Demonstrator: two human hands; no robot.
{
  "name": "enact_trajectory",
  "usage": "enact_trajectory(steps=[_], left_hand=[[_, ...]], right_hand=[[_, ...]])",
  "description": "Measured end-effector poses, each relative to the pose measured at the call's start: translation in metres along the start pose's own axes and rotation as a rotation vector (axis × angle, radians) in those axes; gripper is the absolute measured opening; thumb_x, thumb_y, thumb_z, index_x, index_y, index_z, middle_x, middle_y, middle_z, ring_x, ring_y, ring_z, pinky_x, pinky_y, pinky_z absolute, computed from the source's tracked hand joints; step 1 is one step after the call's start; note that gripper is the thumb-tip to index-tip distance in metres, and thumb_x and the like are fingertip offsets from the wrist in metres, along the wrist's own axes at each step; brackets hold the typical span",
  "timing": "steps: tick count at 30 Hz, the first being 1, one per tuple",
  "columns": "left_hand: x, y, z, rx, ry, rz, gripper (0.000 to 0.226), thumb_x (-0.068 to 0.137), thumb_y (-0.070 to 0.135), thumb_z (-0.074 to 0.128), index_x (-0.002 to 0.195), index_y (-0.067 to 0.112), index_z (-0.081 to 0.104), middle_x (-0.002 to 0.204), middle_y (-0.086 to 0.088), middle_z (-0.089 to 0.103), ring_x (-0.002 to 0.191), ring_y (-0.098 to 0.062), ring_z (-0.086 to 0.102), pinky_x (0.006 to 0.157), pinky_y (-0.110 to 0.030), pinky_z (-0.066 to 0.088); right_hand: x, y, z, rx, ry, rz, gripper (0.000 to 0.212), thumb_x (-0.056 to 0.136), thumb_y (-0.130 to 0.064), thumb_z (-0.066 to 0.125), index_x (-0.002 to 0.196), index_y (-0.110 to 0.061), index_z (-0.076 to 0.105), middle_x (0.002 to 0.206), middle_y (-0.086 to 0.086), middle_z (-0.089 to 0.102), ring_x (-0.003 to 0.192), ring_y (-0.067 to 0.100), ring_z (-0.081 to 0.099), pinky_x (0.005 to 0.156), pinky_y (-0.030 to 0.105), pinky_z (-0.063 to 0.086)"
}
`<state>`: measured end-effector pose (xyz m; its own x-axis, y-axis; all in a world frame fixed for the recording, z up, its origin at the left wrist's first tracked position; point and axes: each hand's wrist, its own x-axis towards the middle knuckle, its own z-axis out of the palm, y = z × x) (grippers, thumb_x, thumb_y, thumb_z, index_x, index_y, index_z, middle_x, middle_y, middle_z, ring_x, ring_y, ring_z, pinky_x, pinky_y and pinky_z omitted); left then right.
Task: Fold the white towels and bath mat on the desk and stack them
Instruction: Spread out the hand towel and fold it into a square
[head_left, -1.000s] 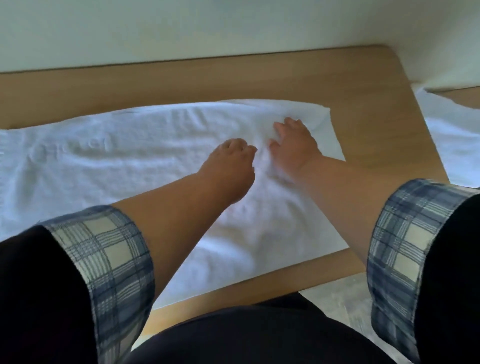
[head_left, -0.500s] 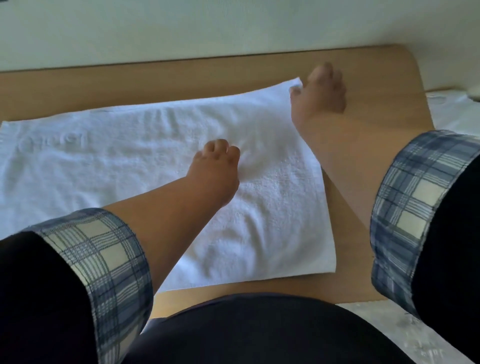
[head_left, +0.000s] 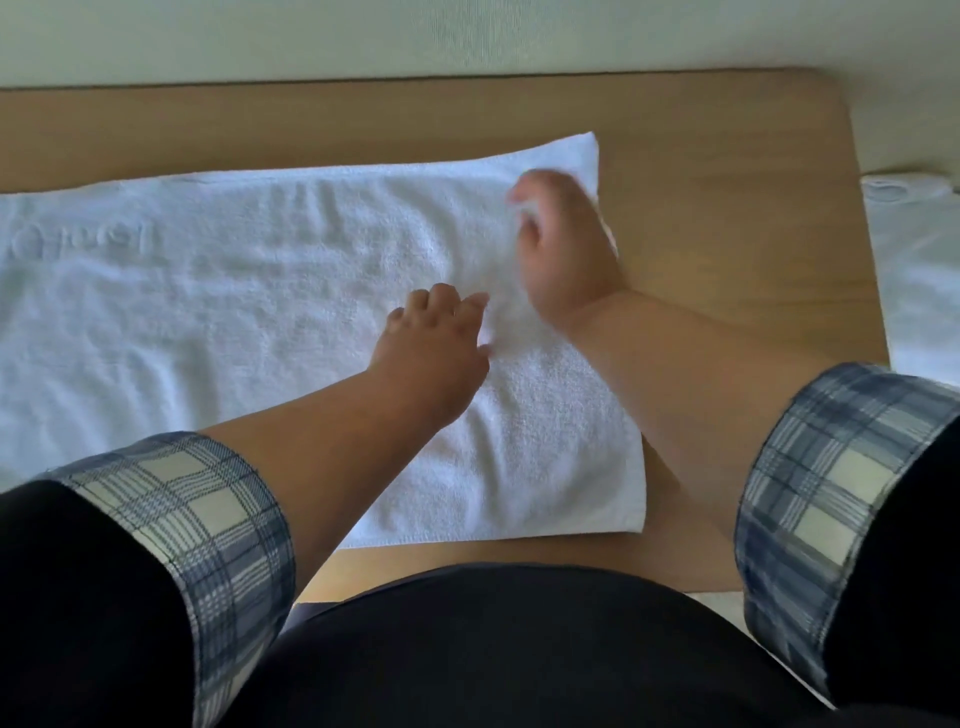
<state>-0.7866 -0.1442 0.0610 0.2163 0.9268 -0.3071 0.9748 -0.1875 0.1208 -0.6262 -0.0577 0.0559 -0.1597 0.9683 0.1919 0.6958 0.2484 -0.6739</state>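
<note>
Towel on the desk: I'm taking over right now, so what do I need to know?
Left hand: open, resting on the towel.
Right hand: blurred, at the towel's far right corner; grip unclear.
Things: the towel lies spread flat on the desk. More white cloth lies off to the right.
Done: no fold and no stack visible.
Left: fold this towel, fold the rest, stack them.

Only one piece of lettering shows: a raised word (head_left: 83, 243), white on white, woven into the towel (head_left: 270, 332) near its left end. From where I look it stands upside down. Its letters are soft and blurred into the pile, and I cannot make out what it spells.
</note>
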Motion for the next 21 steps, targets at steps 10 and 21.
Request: enact_trajectory(steps=[10, 21], left_hand=[[-0.043, -0.028, 0.042, -0.029, -0.062, 0.326, 0.071, 0.1, 0.056, 0.021, 0.16, 0.027, -0.002, 0.168, -0.007, -0.011, 0.149, -0.019, -0.024, 0.119, -0.036, -0.02], [-0.086, -0.096, 0.033, -0.332, 0.151, 0.343, 0.064, 0.087, 0.004, 0.057, 0.15, 0.006, 0.042, 0.154, -0.016, 0.041, 0.146, -0.034, 0.033, 0.124, -0.048, 0.016]], right_hand=[[-0.006, 0.011, 0.016, -0.432, -0.275, 0.304, 0.064, 0.1, -0.007, 0.035, 0.16, -0.021, 0.016, 0.169, 0.008, -0.001, 0.155, 0.026, -0.005, 0.123, 0.053, 0.0], [-0.041, -0.11, 0.083, -0.249, -0.281, 0.202, 0.054, 0.103, -0.018, 0.039, 0.156, -0.019, 0.029, 0.168, 0.007, 0.012, 0.155, 0.024, 0.004, 0.125, 0.047, 0.007]])
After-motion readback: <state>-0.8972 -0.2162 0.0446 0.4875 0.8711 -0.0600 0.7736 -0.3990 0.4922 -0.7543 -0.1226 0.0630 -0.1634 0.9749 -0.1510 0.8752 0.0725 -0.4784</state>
